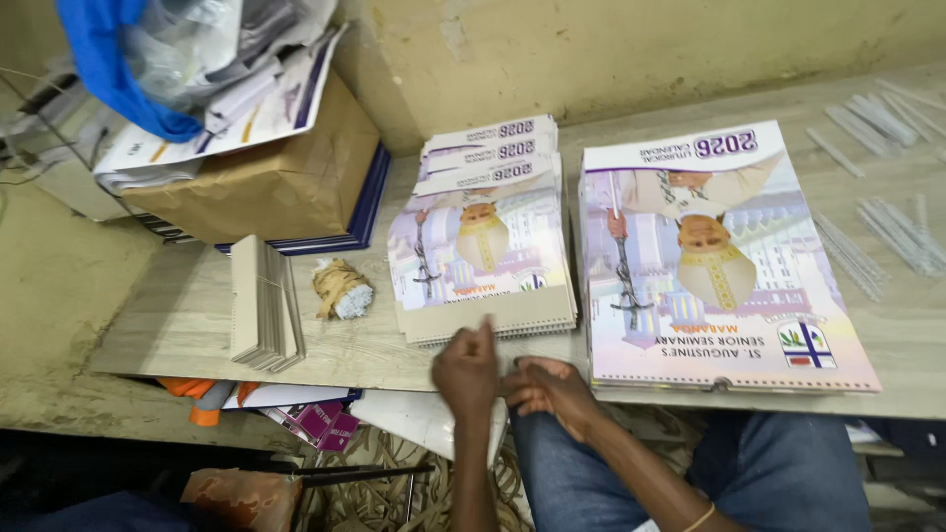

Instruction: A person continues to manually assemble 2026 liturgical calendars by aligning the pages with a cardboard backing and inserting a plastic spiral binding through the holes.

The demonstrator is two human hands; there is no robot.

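Pale wooden worktop (177, 325) runs under a scuffed cream wall, and you sit at its near edge with blue denim knees below it. Your left hand (466, 369) and right hand (552, 386) meet just under the edge, fingers pinched together; whether they grip anything I cannot tell, since nothing shows between the fingertips.

Directly beyond your left fingers sits the smaller stack of glossy printed wall calendars with a plain card strip along the near edge (483, 256), several copies fanned at the far end. Beyond and outward of your right fingers lies the larger, thicker pile of glossy calendars (724, 261), squared up, slick and pastel. Judging by these two piles, a good many copies are already gathered, while the supplies look far from used up.

Out past the left fingers stands a bundle of stiff cream card strips (264, 300), next to a knot of tan twine (341, 288). Farther back, a brown paper parcel (286, 177) rests on dark blue sheets, with a blue plastic bag (108, 69) above. Well beyond your right fingers, thin pale plastic strips (887, 232) lie scattered loose.
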